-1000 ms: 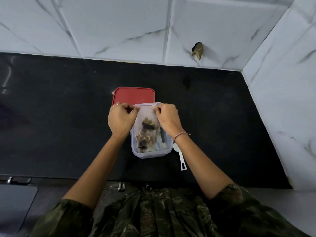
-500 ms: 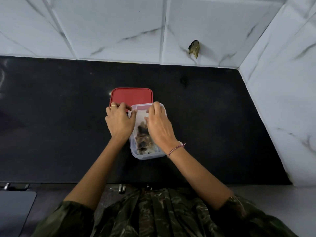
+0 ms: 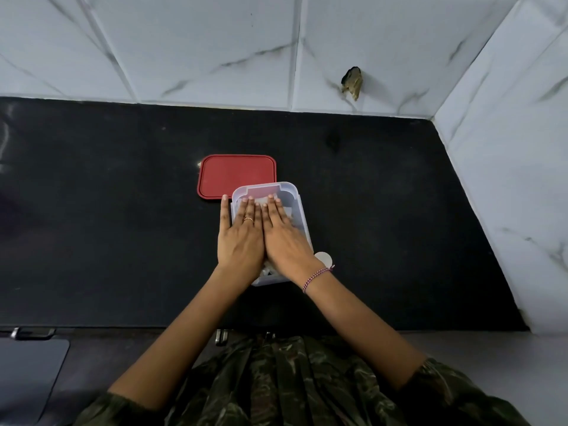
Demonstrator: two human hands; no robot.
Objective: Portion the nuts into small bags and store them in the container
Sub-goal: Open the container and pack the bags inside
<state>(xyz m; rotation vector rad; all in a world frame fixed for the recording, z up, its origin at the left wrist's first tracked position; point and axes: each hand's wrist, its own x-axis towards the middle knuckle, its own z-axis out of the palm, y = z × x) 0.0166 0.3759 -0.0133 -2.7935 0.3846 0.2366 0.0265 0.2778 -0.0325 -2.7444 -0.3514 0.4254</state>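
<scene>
I am seeing my left hand [image 3: 241, 238] and right hand [image 3: 284, 238] lying flat, fingers extended, side by side in the container [image 3: 299, 210]; red lid [image 3: 235, 173] sitting at eleven o'clock.

a home kitchen: black stone counter [image 3: 123, 210], marble wall tiles [image 3: 184, 41].

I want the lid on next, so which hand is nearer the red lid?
Left. The left hand lies just below the red lid's near edge; the right hand lies further right, over the container.

A clear plastic container [image 3: 293, 195] sits open on the counter under both flat palms; its red lid [image 3: 235, 173] lies flat just beyond the fingertips.
</scene>
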